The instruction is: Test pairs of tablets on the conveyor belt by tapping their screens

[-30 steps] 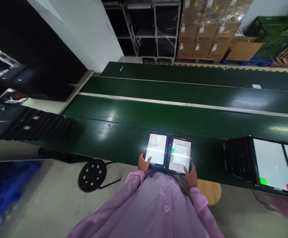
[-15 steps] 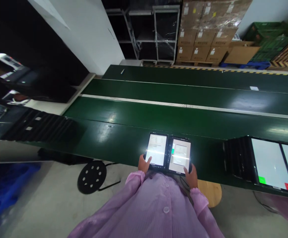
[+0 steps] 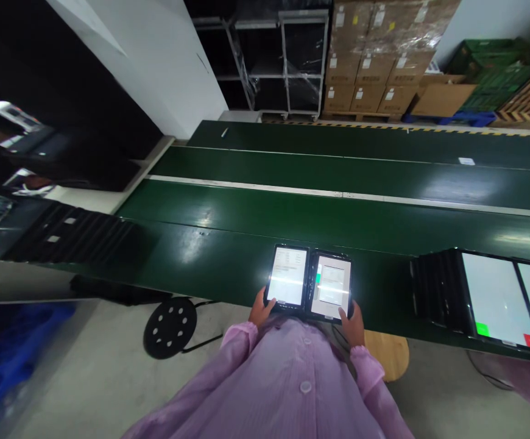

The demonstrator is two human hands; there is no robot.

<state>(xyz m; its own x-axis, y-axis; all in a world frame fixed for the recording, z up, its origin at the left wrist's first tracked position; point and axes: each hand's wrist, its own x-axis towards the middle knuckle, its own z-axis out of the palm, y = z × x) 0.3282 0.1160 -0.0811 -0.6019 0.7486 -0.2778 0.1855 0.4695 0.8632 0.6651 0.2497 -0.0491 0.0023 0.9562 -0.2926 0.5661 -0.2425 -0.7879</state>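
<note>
Two lit tablets in dark frames lie side by side at the near edge of the green table, right in front of me. The left tablet (image 3: pixel 287 274) shows a pale page with faint lines. On the right tablet (image 3: pixel 331 283) there is a light box on a beige ground and a small green patch. My left hand (image 3: pixel 261 308) grips the lower left corner of the left tablet, thumb on its front. My right hand (image 3: pixel 353 324) holds the lower right corner of the right tablet, its thumb over the screen's corner. The fingers beneath are hidden.
A stack of dark tablets (image 3: pixel 438 292) with lit screens on top stands to the right. More dark stacked tablets (image 3: pixel 77 235) sit at the left end. The green table (image 3: pixel 228 204) has a pale strip (image 3: pixel 256 186) along it. Stools (image 3: pixel 170 328) are below.
My left hand has shifted slightly down and left, its thumb sliding from the screen toward the tablet's lower corner. My right hand and both tablets stay nearly in place.
</note>
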